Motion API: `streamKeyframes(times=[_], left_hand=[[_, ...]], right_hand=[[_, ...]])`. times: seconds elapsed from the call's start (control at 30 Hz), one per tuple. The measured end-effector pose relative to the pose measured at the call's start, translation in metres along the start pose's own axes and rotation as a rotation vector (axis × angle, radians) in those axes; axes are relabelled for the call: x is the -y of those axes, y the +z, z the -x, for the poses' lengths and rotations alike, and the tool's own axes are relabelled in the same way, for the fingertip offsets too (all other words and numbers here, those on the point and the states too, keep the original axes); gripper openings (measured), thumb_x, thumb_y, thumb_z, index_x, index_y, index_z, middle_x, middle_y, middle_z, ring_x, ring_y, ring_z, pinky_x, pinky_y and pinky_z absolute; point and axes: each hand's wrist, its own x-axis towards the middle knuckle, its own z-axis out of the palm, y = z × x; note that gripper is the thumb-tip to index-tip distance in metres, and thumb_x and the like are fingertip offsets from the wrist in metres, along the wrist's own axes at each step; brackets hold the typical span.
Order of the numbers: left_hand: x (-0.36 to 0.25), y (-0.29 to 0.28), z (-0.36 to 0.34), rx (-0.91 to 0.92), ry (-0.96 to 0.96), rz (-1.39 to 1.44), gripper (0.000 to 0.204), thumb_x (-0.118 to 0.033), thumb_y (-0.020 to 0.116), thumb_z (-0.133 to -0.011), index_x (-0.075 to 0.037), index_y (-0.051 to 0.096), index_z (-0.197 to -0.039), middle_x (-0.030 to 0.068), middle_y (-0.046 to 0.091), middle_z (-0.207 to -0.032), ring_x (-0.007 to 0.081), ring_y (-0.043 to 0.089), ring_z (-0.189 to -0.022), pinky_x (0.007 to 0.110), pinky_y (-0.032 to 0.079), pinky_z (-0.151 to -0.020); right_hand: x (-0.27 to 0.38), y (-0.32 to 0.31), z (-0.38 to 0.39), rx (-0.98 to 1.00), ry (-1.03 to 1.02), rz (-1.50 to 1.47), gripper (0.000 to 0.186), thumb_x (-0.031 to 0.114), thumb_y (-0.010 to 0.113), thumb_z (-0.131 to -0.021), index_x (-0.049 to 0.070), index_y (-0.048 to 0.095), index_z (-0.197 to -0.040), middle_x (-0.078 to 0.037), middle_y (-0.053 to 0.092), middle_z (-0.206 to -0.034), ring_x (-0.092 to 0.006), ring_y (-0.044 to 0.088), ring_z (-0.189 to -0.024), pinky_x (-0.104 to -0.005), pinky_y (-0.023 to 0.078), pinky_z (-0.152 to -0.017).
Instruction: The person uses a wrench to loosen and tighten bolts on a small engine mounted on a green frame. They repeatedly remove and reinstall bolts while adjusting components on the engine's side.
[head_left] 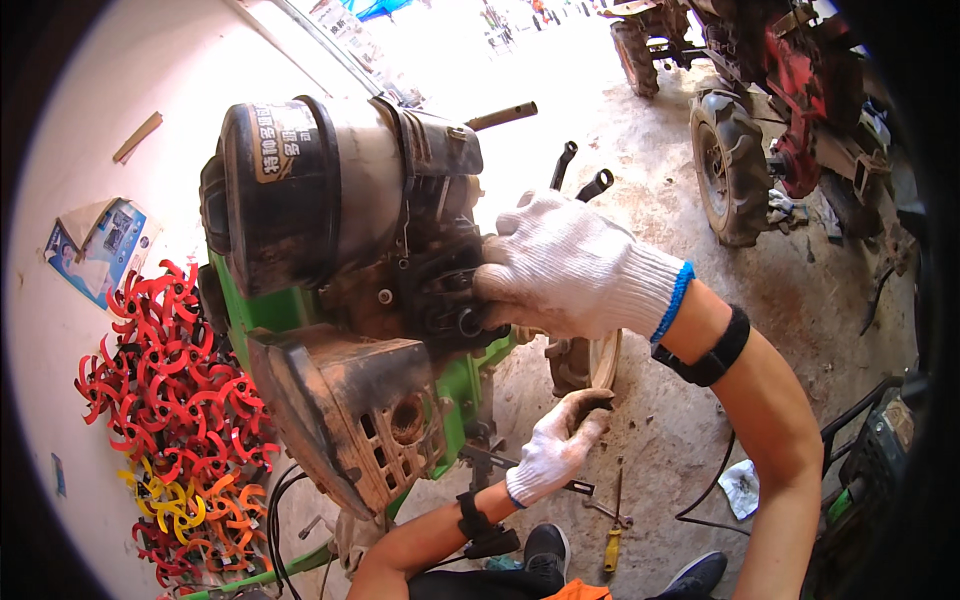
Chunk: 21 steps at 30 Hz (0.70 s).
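Observation:
A small engine with a worn, dusty dark body (385, 285) sits on a green frame (455, 405) in front of me. It carries a round black canister (290, 225) on top and a dirt-covered slotted guard (375, 400) on the near side. My right hand (570, 265), in a white knit glove with a blue cuff, has its fingers curled against the engine's right side, where its fingertips are partly hidden. Lower down, my gloved left hand (555, 445) is closed, with a small dark piece at its fingertips that I cannot identify. A wheel (605, 362) stands just beyond it.
A yellow-handled screwdriver (612, 548) and a wrench (606, 514) lie on the floor near my shoes. Red curved tiller blades (180, 390) are heaped by the left wall. A red tractor (795, 110) stands far right, and a crumpled white cloth (740, 488) lies nearer.

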Motion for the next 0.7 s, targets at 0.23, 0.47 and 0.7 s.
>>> streamKeyframes(times=[0.23,0.47,0.7], left_hand=[[-0.002,0.004,-0.003,0.009,-0.034,-0.007,0.032,-0.009,0.066,-0.116,-0.003,0.066,-0.148,0.0021,0.072,-0.125,0.0090,0.067,-0.109,0.027,0.057,-0.098],[-0.010,0.009,-0.004,0.077,-0.057,-0.020,0.032,-0.009,0.066,-0.116,-0.002,0.065,-0.148,0.0032,0.072,-0.126,0.0100,0.068,-0.112,0.028,0.057,-0.102],[-0.015,0.012,-0.006,0.097,-0.045,0.002,0.031,-0.009,0.065,-0.117,-0.001,0.066,-0.147,0.0040,0.073,-0.125,0.0106,0.068,-0.111,0.029,0.058,-0.103]], right_hand=[[-0.010,0.001,-0.009,-0.102,-0.117,0.054,0.025,0.036,0.082,-0.095,0.012,0.078,-0.098,-0.007,0.074,-0.094,-0.0304,0.073,-0.103,-0.0457,0.056,-0.097],[-0.008,-0.015,-0.019,0.041,-0.159,0.103,0.021,0.035,0.082,-0.095,0.015,0.080,-0.099,-0.004,0.077,-0.101,-0.0274,0.071,-0.108,-0.0426,0.056,-0.099],[-0.017,-0.011,-0.020,0.118,-0.195,0.136,0.023,0.035,0.080,-0.097,0.013,0.080,-0.102,-0.006,0.077,-0.103,-0.0291,0.072,-0.113,-0.0431,0.058,-0.100]])
